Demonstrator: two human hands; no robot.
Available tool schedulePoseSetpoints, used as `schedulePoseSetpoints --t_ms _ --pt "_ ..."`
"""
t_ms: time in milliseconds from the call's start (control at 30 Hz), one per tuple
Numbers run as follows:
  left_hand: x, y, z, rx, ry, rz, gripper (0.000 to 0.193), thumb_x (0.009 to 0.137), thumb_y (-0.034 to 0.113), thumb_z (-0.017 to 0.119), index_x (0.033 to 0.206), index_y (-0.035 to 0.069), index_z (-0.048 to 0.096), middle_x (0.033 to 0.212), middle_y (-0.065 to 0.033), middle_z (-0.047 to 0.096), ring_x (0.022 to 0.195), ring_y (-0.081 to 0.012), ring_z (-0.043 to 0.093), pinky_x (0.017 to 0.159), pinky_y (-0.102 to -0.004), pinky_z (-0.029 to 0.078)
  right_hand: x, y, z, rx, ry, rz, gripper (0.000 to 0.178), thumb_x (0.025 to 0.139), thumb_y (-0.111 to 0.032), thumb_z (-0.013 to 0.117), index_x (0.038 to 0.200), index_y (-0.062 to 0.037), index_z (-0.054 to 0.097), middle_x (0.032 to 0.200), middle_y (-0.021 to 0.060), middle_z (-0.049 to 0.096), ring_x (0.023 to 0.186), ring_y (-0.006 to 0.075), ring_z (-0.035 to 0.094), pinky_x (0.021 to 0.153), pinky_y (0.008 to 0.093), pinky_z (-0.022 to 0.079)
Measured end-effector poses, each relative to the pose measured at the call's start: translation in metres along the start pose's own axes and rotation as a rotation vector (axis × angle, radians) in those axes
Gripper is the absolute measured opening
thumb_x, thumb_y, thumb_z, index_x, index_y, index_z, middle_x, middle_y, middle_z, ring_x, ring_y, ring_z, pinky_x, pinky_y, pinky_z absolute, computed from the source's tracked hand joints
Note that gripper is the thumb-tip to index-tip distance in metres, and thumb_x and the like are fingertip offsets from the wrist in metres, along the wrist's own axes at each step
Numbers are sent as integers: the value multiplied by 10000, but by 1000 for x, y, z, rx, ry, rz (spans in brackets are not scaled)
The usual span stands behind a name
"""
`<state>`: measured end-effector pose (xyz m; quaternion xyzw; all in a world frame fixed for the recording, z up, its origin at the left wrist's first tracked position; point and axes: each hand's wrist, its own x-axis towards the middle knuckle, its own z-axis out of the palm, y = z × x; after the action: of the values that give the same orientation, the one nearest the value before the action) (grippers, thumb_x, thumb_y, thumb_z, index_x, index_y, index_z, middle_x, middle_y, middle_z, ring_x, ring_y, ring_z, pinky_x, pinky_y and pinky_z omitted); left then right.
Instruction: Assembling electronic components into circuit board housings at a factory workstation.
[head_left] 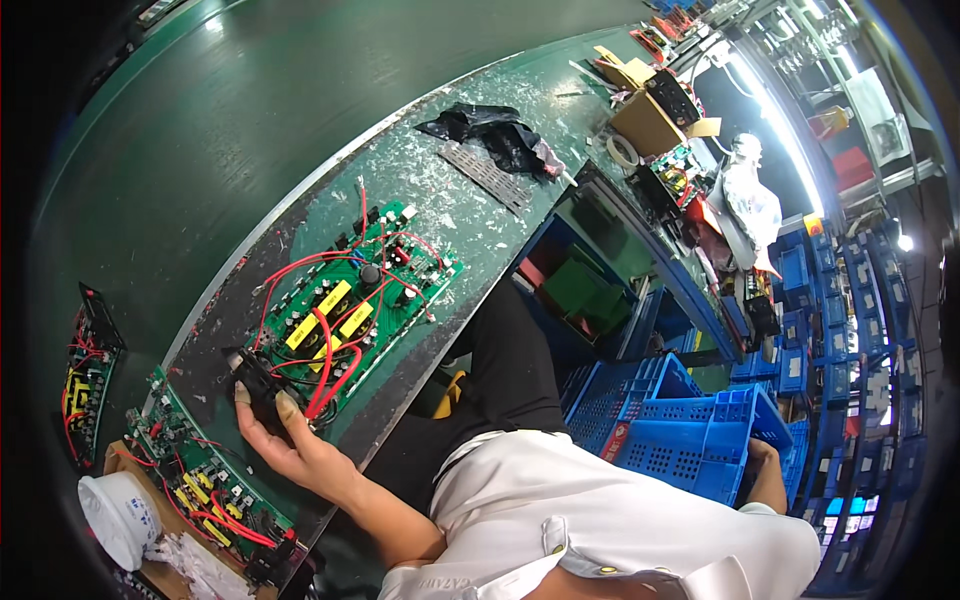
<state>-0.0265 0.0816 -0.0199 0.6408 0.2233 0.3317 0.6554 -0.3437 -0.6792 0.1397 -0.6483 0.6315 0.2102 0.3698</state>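
My left hand (285, 432) has thumb and fingers closed on a black part (258, 388) at the near left end of a green circuit board (395, 320). Yellow-wrapped transformers (335, 309), red wires (324, 375) and small components cover this board, which lies on the bench. Far to the right, my right hand (764, 462) is at the end wall of a blue plastic crate (690, 430). Its fingers curl at the crate's edge and are partly hidden by it.
A second populated board (200, 480) lies near the left, beside a cardboard box (165, 570) and white tub (120, 515). Another board (85, 395) is further left. Black plastic sheeting (500, 135) and a slotted metal strip (483, 178) lie up the bench. Blue bins (795, 270) line the right.
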Motion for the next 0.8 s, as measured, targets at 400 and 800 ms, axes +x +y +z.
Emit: schedulePoseSetpoints --t_ms 400,800 --pt "-2 4 1 12 -10 10 430 994 77 524 1396 -47 439 1413 -184 470 1228 -237 516 1016 -336 427 26 8 43 -8 -32 -147 470 834 -97 752 1253 -101 538 1124 115 642 1010 282 649 849 510 534" --pt "0 -10 8 43 -50 72 444 984 105 556 1385 -57 456 1410 -208 484 1275 -272 493 1071 -368 385 -3 68 89 124 57 -230 488 822 -91 759 1259 -88 542 1128 118 646 1009 290 653 855 497 537"
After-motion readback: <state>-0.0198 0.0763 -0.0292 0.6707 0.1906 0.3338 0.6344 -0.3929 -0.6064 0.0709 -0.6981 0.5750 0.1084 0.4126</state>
